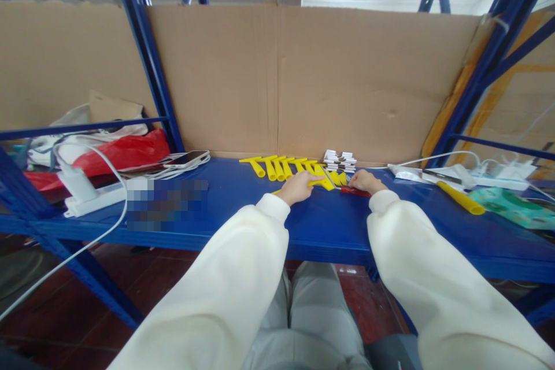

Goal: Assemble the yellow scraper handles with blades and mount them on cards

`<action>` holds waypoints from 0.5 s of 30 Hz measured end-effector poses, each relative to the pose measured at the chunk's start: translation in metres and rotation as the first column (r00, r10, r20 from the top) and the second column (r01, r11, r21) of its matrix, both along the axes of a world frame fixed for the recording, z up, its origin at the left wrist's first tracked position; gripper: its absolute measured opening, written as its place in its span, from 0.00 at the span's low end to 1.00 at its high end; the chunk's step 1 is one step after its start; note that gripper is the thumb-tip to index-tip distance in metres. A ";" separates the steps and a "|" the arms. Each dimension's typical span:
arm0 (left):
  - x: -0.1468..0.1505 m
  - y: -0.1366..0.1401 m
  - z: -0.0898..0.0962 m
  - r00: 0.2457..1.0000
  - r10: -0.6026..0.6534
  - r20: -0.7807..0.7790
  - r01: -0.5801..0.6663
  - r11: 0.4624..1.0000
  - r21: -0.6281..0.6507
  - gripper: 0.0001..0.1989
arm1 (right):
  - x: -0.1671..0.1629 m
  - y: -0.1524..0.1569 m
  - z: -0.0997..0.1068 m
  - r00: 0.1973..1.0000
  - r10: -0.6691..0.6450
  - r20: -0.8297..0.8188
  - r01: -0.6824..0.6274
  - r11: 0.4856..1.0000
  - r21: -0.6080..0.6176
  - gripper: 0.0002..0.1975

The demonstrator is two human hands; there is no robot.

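White sleeves (234, 266) reach over the blue worktop (329, 231). The left hand (297, 187) has its grip clamped on a yellow piece (316, 182); the right hand (365, 182) meets a red object (356, 191), grip unclear. Beyond: yellow tubes (278, 169), black-and-white parts (340, 161), cardboard (347, 81).

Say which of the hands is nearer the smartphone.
Left. The left hand is to the smartphone's right, at the yellow parts; the right hand is farther right along the blue shelf.
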State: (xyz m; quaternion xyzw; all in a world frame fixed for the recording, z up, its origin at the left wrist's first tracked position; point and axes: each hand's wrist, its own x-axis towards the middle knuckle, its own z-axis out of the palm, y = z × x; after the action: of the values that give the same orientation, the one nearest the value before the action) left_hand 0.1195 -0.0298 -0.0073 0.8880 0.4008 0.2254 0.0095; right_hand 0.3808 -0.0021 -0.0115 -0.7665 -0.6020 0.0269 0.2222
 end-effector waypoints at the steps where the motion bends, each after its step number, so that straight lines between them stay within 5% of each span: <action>1: 0.000 0.000 0.000 1.000 0.000 0.002 0.000 1.000 0.000 0.22 | -0.001 0.000 0.001 0.999 -0.030 0.017 0.031 0.998 -0.049 0.04; 8: 0.001 -0.002 0.000 1.000 0.008 0.007 -0.008 1.000 -0.005 0.22 | -0.007 -0.003 0.005 0.997 -0.021 0.070 0.028 0.995 -0.092 0.03; 15: 0.000 -0.002 0.000 1.000 0.009 0.010 -0.009 1.000 -0.008 0.24 | -0.006 -0.001 -0.001 0.999 0.024 0.044 -0.030 0.989 0.142 0.05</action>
State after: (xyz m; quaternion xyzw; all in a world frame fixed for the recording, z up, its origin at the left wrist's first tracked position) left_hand 0.1198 -0.0315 -0.0072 0.8849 0.4056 0.2285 0.0139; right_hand 0.3751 -0.0033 -0.0124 -0.7409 -0.6171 -0.0295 0.2635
